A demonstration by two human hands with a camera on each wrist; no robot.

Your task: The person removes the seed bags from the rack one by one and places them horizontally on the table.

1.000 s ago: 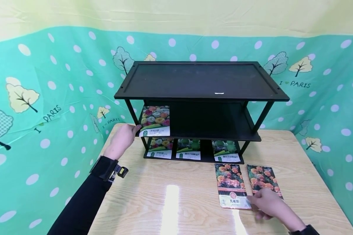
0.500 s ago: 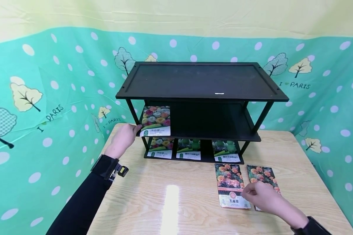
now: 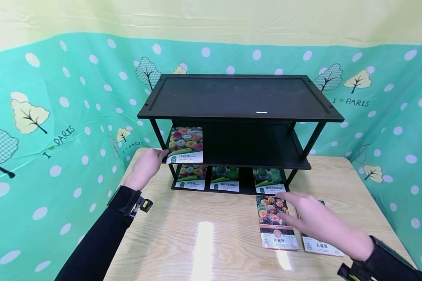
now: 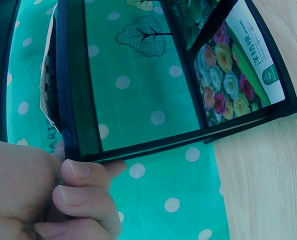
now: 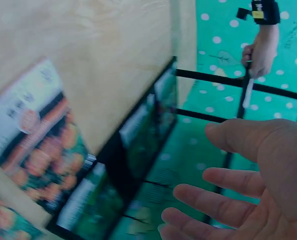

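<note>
My left hand [image 3: 145,168] grips the left front corner of the middle tier of a black shelf rack [image 3: 242,97]; its curled fingers show at the frame in the left wrist view. Beside it, a seed packet with mixed roses-like blooms [image 3: 186,145] lies on that tier. My right hand [image 3: 314,218] holds nothing, thumb and fingers spread, above two orange-flower seed packets on the table. The left packet [image 3: 278,239] shows most of its face; the right packet [image 3: 321,246] is largely covered by the hand. In the right wrist view the right palm [image 5: 288,170] faces the rack.
On the rack's bottom tier lie a flower packet [image 3: 191,177] and two green-vegetable packets, one in the middle [image 3: 225,179] and one at right [image 3: 269,181]. The wooden table [image 3: 168,230] is enclosed by a green dotted curtain [image 3: 56,117].
My right hand has lifted from beside the orange-flower packets, moved forward toward the rack and spread its fingers. The left hand keeps its grip on the rack.
</note>
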